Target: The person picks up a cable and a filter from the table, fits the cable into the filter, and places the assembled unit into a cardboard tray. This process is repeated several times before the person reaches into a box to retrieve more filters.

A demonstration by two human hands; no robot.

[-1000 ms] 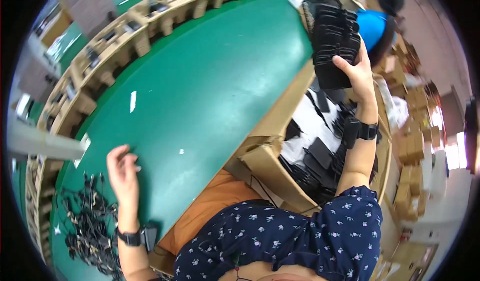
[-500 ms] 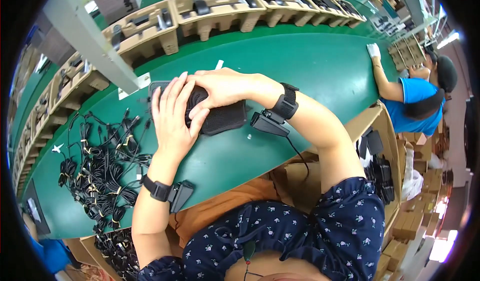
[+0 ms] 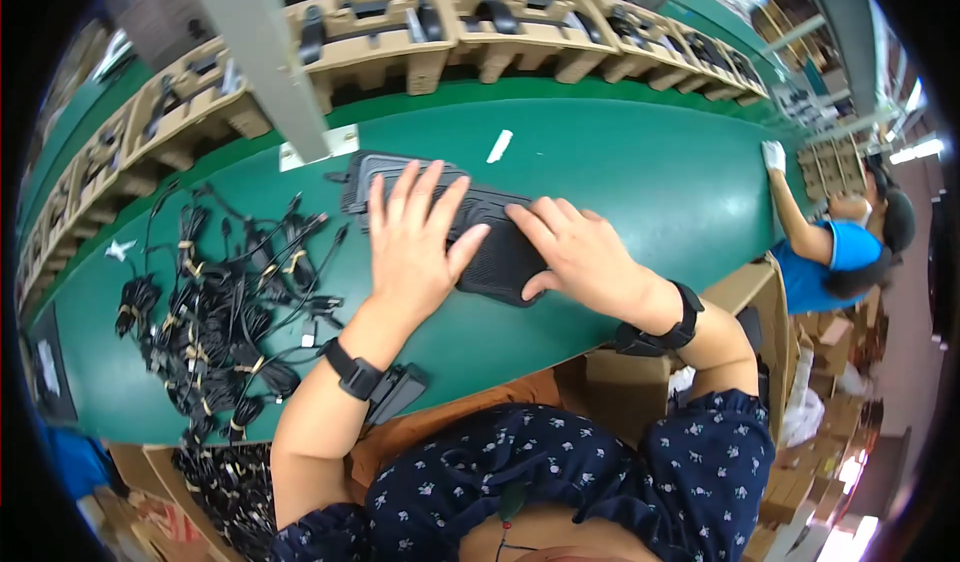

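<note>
A dark, flat-looking case with a mesh-like black surface lies on the green table in front of me. A greyer, ridged section makes up its far-left end. My left hand rests on the left part, fingers stretched and spread over the surface. At the right end, my right hand grips the case, with fingertips on the top and the thumb at the near edge. What lies under the palms is hidden.
Tied black cables are heaped to the left. A grey post stands beyond them. Pulp trays holding black parts line the far side. A white strip lies past the case. At right are an open carton and a co-worker.
My hands have moved apart, the right one sliding rightward off the middle of the case. More of the case shows now, and it sits slightly further right in view. The whole view has shifted.
</note>
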